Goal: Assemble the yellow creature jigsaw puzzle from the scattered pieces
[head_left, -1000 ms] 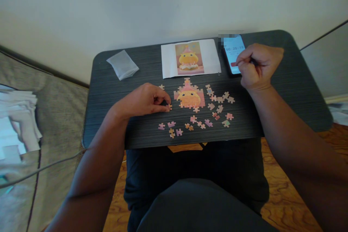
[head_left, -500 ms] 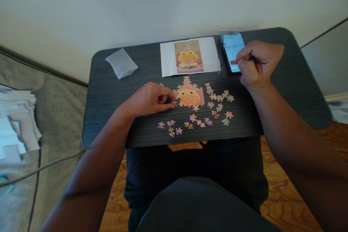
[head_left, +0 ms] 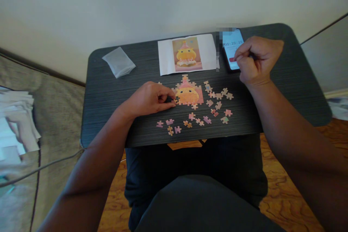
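My left hand (head_left: 153,98) rests at the left edge of a partly joined jigsaw puzzle (head_left: 187,94), a yellow cartoon face under a pink pointed top. Its thumb and forefinger pinch a small puzzle piece (head_left: 176,102) there, mostly covered by the fingertips. Over the lower right part of a lit phone (head_left: 231,45) hangs my right hand (head_left: 257,59), fingers curled together. Whatever may be inside them is hidden. Loose puzzle pieces (head_left: 207,120) lie below and to the right of the joined part, several of them pink or purple.
A white sheet (head_left: 165,58) with the printed picture lies behind the puzzle. A translucent bag (head_left: 119,62) is at the back left of the dark table (head_left: 106,87). The wall (head_left: 136,3) stands behind. Papers (head_left: 20,116) and a cable (head_left: 54,162) are at left.
The view has shifted slightly, so the table and its things sit a little higher and further left. Both hands keep nearly the same pose.
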A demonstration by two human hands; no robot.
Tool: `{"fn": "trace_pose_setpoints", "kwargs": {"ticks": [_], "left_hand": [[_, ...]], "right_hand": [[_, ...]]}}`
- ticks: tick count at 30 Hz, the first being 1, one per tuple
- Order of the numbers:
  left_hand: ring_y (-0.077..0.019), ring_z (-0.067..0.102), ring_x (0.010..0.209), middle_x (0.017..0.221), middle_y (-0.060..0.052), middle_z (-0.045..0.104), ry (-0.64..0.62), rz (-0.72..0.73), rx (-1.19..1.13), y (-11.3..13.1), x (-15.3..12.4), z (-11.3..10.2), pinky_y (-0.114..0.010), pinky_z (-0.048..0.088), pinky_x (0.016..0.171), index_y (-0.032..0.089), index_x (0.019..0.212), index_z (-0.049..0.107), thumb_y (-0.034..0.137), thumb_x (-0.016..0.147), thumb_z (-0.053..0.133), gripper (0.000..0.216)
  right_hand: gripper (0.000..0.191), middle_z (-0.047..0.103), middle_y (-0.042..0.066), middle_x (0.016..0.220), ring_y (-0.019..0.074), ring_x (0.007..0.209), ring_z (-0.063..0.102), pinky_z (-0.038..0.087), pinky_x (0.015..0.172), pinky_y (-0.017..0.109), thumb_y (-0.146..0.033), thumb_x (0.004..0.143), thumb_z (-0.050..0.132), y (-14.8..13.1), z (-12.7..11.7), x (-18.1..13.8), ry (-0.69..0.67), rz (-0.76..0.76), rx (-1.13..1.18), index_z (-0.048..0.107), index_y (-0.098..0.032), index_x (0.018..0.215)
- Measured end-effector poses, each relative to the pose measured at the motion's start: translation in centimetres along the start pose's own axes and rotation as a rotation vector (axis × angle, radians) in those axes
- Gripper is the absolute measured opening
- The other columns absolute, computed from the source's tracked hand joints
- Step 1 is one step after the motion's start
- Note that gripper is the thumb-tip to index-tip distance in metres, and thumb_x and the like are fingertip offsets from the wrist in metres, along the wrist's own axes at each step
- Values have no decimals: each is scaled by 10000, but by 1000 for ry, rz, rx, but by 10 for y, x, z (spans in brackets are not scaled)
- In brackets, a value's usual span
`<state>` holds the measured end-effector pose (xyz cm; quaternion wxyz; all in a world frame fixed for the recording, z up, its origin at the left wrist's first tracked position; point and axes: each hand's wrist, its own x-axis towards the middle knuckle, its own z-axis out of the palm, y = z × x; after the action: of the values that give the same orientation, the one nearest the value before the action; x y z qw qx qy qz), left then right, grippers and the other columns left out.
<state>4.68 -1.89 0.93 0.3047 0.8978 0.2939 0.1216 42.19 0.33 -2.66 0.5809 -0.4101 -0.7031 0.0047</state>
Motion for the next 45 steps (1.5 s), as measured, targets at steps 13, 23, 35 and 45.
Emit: {"fn": "trace_pose_setpoints", "kwargs": {"ticks": [13, 23, 35, 45], "left_hand": [[-85, 554, 572, 702, 25, 694, -15, -5, -6, -1, 0, -1, -274, 386, 585, 176, 1081, 863, 330, 979, 798, 195], [-86, 560, 581, 736, 12, 726, -12, -2, 7, 3, 0, -2, -268, 391, 600, 179, 1073, 862, 330, 988, 789, 188], [-100, 603, 602, 775, -8, 772, -20, 27, 21, 0, 2, 1, -262, 422, 608, 198, 1079, 866, 362, 1001, 776, 202], [-101, 614, 620, 839, -29, 813, -36, 18, -21, 1, 3, 1, -260, 435, 610, 187, 1066, 875, 324, 991, 776, 186]], "right_hand": [[133, 561, -12, 541, 156, 515, 452, 346, 578, 370, -279, 767, 662, 8, -1, -4, -1, 12, 1, 633, -274, 637], [146, 592, -13, 575, 156, 552, 475, 433, 618, 365, -141, 706, 642, 13, -1, -8, -11, 101, -121, 632, -262, 624], [149, 553, 6, 559, 210, 563, 481, 330, 620, 413, -377, 777, 587, -5, -2, -1, -59, 124, -99, 577, -323, 638], [140, 561, 10, 567, 211, 563, 478, 356, 625, 416, -328, 769, 637, -3, -3, -2, -40, 117, -89, 591, -318, 638]]}}
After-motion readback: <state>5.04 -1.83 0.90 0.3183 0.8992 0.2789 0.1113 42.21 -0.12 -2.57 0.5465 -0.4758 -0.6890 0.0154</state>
